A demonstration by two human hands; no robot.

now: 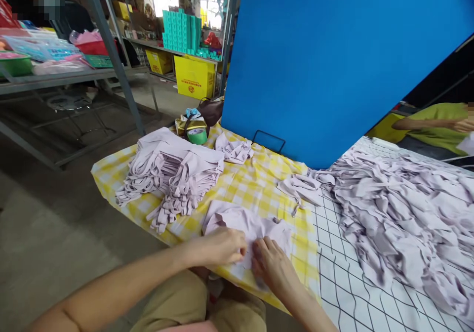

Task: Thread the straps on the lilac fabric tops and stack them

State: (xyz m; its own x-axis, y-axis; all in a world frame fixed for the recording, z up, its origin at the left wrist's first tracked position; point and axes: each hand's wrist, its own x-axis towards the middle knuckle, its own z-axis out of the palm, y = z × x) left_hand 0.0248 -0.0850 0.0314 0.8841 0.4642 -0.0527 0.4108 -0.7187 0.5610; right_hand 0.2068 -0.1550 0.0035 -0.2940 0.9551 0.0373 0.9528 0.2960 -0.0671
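A pale lilac garment [242,218] lies spread and slightly rumpled near the front edge of a yellow-checked tablecloth [255,179]. My left hand [226,245] is closed at its front edge, fingers curled in on the cloth. Just right of it, my right hand [272,263] has bent fingers closed on the same garment; its fingertips are partly hidden. Beyond my left hand sits a neat stack of lilac garments [174,164], with strap loops hanging toward me.
A large loose heap of lilac garments [407,213] covers the white grid cloth [340,272] at right. A tall blue panel [314,65] stands behind the table. Green tape [197,135] sits at the back left. A person in a yellow-green top [437,124] is at far right.
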